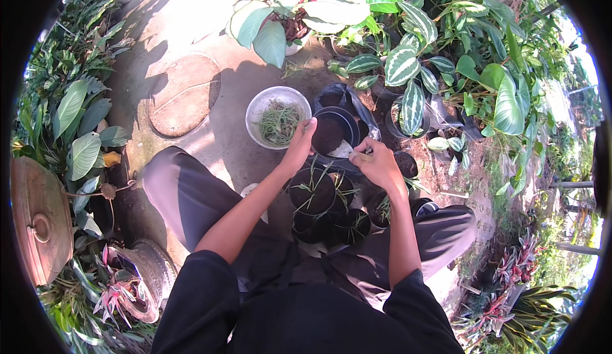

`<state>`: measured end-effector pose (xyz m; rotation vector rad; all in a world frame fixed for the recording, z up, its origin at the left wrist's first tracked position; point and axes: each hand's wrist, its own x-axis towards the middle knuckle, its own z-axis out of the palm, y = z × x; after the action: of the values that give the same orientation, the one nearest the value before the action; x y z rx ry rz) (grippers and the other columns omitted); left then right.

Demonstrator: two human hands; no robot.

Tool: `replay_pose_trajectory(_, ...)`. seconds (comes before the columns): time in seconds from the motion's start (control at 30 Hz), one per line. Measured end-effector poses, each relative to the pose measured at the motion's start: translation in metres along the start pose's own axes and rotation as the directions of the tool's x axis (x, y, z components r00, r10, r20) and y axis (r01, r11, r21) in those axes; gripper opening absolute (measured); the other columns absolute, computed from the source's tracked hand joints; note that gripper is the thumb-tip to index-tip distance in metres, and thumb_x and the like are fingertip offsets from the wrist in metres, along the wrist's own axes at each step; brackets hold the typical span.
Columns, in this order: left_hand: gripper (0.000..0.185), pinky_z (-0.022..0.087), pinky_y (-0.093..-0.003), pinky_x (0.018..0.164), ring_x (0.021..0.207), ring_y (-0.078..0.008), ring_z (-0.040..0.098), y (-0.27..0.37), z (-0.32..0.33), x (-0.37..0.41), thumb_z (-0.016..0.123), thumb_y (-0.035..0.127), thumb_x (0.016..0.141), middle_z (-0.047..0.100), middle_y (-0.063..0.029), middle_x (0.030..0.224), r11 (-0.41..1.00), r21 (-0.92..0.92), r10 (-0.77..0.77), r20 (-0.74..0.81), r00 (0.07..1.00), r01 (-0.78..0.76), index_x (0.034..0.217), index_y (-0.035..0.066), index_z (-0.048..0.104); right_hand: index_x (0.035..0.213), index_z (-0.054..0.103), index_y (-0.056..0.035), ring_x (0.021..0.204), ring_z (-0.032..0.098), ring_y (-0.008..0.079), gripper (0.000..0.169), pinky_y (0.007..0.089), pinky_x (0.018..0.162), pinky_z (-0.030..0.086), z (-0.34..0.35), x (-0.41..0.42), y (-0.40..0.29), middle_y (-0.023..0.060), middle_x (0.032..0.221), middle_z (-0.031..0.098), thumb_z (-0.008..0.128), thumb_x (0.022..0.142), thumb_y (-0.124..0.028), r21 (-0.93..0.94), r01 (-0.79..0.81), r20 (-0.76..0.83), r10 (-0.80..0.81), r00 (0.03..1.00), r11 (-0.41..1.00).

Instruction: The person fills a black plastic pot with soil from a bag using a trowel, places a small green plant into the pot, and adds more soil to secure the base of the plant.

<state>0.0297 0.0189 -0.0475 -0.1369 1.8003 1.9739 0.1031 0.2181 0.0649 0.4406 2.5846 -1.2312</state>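
Note:
My left hand [302, 144] grips the left rim of a black plastic plant pot [330, 131] that has dark soil inside. At the pot's lower right edge, my right hand [375, 162] pinches a small pale object [342, 149]; whether it is a scoop or a piece of material I cannot tell. Left of the pot stands a light round bowl [253, 129] with a heap of green grassy cuttings [278, 122]. Behind the held pot lies a black plastic bag [361, 103]. Several black pots with thin grassy seedlings [311, 190] stand between my legs, just below my hands.
Leafy potted plants [405, 65] crowd the far right, and a broad-leaved potted plant [270, 38] stands ahead. A round slab [184, 95] is set in the concrete ground at left. Near the left edge are a terracotta-coloured pot [42, 220] and a tilted planter [153, 277].

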Motion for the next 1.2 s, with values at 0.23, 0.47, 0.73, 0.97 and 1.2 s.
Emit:
replay_pose_trajectory(0.23,0.075,0.045,-0.0230,0.064,0.070,-0.0072,0.051,-0.002,0.002,0.000,0.045,0.063,0.101,0.055,-0.0027,0.085,0.998,0.021,0.051,0.015,0.999,-0.052,0.142,0.000,0.043,0.106,0.066,-0.0122,0.096,0.069,0.0408,0.027,0.0475,0.086,0.053,-0.006,-0.009,-0.011,0.0214,0.094,0.073,0.072,0.083,-0.023,-0.273,-0.025,-0.101,-0.002,0.995,0.962)
replay_pose_trajectory(0.47,0.071,0.047,-0.0240,0.066,0.074,-0.0069,0.052,0.000,0.003,-0.003,0.041,0.062,0.103,0.053,-0.0023,0.090,0.999,-0.024,0.042,0.035,0.999,-0.041,0.141,0.001,0.042,0.107,0.065,-0.0144,0.093,0.069,0.0386,0.026,0.0482,0.081,0.052,-0.004,-0.016,-0.022,0.0187,0.089,0.072,0.072,0.084,-0.023,-0.225,0.153,-0.060,-0.171,0.983,0.962)
replay_pose_trajectory(0.73,0.071,0.051,-0.0287,0.074,0.087,-0.0120,0.058,-0.002,-0.005,0.004,0.035,0.068,0.102,0.055,-0.0062,0.104,0.992,-0.114,0.036,-0.121,0.992,-0.049,0.130,0.004,0.045,0.108,0.062,-0.0041,0.076,0.066,0.0104,0.023,0.0264,0.069,0.048,-0.019,0.004,0.004,0.0114,0.091,0.076,0.074,0.089,-0.010,0.307,0.295,-0.197,-0.243,0.950,0.905)
replay_pose_trajectory(0.97,0.081,0.052,-0.0396,0.085,0.107,-0.0226,0.059,-0.002,-0.019,0.013,0.031,0.073,0.099,0.052,-0.0144,0.128,0.986,-0.157,0.007,-0.299,0.954,-0.056,0.140,0.003,0.039,0.110,0.061,-0.0038,0.053,0.042,0.0018,0.025,0.0201,0.044,0.028,-0.029,0.022,0.048,-0.0017,0.070,0.057,0.072,0.092,-0.015,0.628,0.003,-0.036,0.025,0.999,0.779)
replay_pose_trajectory(1.2,0.080,0.051,-0.0387,0.085,0.104,-0.0214,0.060,-0.003,-0.021,0.017,0.031,0.072,0.099,0.055,-0.0128,0.123,0.975,-0.208,0.010,-0.305,0.952,-0.077,0.140,0.004,0.038,0.107,0.061,-0.0030,0.072,0.070,0.0279,0.033,0.0385,0.063,0.053,0.041,0.058,0.133,0.0159,0.080,0.070,0.073,0.083,-0.022,-0.051,-0.216,-0.177,0.204,0.963,0.975)
